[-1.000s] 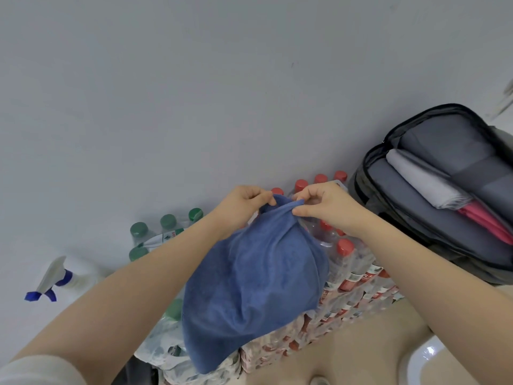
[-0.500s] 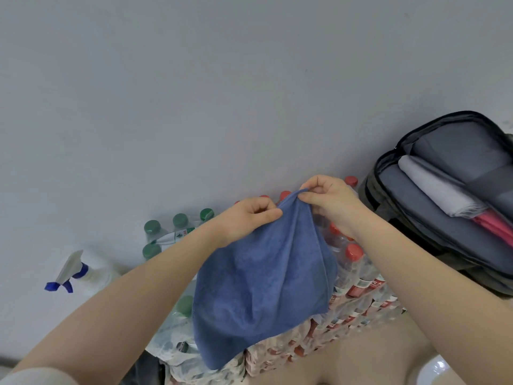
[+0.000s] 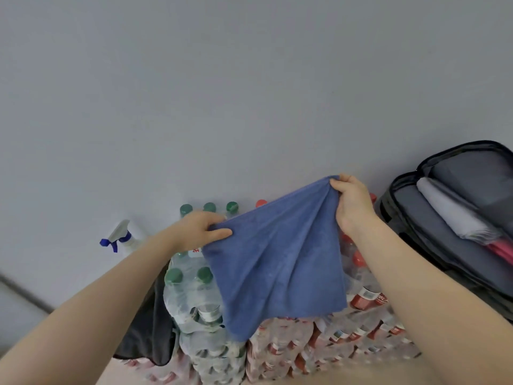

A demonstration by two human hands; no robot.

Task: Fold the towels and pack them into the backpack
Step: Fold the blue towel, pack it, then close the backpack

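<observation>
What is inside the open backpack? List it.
The backpack holds a folded light grey towel and, beside it at the picture's right edge, something pink, only partly visible. Anything beneath them or deeper in the pockets is covered.

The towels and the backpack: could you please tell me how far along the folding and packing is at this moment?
Done: a folded light grey towel and a pink one already lie in the open backpack. In hand: the blue towel hangs spread in the air, the left hand and right hand each pinching a top corner. Left: folding the blue towel and packing it.
</observation>
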